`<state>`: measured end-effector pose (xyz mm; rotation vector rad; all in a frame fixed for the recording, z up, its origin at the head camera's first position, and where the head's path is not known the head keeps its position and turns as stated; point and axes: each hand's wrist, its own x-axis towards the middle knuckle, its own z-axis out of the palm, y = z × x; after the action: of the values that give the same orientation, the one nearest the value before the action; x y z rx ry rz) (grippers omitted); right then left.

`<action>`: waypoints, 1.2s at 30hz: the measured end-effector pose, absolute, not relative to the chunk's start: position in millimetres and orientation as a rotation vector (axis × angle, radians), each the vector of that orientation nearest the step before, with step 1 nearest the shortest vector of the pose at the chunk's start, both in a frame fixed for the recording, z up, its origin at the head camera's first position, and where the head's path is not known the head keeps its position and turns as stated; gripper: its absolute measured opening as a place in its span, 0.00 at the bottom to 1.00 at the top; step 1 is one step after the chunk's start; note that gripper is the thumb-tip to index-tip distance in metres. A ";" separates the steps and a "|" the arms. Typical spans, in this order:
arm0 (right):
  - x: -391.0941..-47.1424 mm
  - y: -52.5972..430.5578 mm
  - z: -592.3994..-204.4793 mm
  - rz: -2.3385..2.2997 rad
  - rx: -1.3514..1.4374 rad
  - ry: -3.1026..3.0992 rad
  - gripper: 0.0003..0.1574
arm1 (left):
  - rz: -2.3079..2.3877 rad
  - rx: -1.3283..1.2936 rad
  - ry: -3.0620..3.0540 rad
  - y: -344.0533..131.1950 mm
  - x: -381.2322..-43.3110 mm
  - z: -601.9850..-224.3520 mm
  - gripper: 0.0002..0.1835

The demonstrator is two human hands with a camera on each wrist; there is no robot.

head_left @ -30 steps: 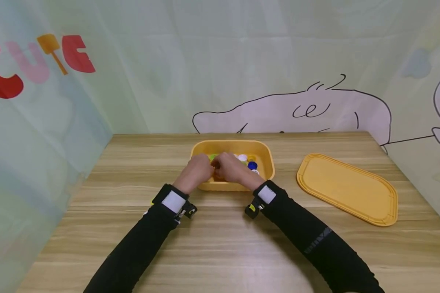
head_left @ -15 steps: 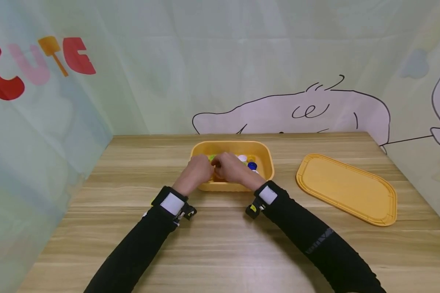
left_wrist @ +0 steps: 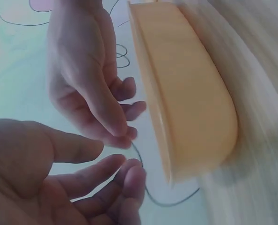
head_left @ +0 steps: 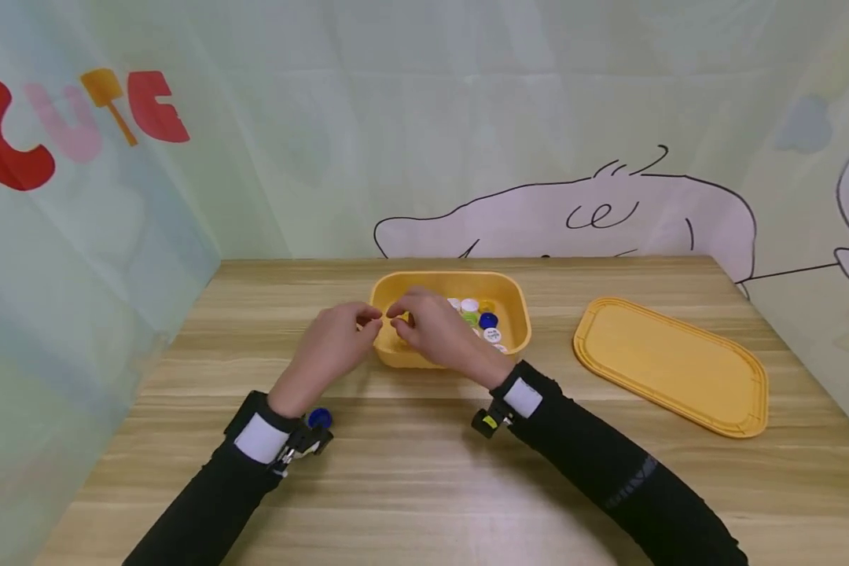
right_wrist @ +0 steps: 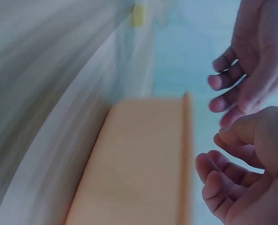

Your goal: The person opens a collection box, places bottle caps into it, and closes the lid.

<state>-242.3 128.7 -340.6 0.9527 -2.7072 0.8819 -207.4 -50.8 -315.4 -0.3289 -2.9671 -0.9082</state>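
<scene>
My left hand (head_left: 331, 346) hovers in front of the left end of a yellow plastic bin (head_left: 522, 314), its fingers loosely bent and nothing visible between them. Over the bin's left part is my right hand (head_left: 442, 330), thumb and forefinger close together; no held thing shows. The fingertips of both hands face each other, slightly apart, in the left wrist view. Inside the bin lie several small round bottle caps: a blue cap (head_left: 488, 320), a white cap (head_left: 470, 305) and a printed white cap (head_left: 492, 336) among them. The right hand hides part of the bin's contents.
A yellow lid (head_left: 668, 365) lies flat to the right of the bin. Near my left wrist a blue cap (head_left: 320, 418) sits on the wooden table (head_left: 424, 472). In the right wrist view a small yellow object (right_wrist: 138, 15) shows beyond the bin. A printed cloth (head_left: 290, 118) hangs behind.
Both hands were together low in the bin; my left hand has since drawn back left and toward me, out of it. The right hand has risen slightly and its fingers have loosened.
</scene>
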 end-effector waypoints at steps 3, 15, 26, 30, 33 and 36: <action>-229.6 118.3 -336.5 0.816 1.023 -2.660 0.09 | -0.907 -0.310 -2.972 -67.0 -193.9 -316.2 0.17; -186.8 78.0 -346.9 0.606 1.379 -2.664 0.12 | -0.780 -0.267 -3.116 -114.9 -146.8 -337.4 0.18; -177.2 55.6 -376.7 0.527 1.320 -2.839 0.11 | -0.735 -0.349 -3.125 -125.9 -136.1 -358.3 0.19; -175.6 50.5 -382.9 0.503 1.267 -2.862 0.12 | -0.690 -0.355 -3.134 -123.7 -137.5 -359.0 0.19; -174.8 47.8 -385.0 0.487 1.246 -2.884 0.11 | -0.661 -0.342 -3.155 -121.9 -138.7 -359.6 0.19; -174.5 45.8 -385.7 0.460 1.234 -2.919 0.11 | -0.653 -0.356 -3.162 -120.5 -140.1 -361.1 0.17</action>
<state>-174.5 45.8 -385.7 1.2343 -2.9186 0.4605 -140.1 -120.5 -361.1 -0.3564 -3.1624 -0.6528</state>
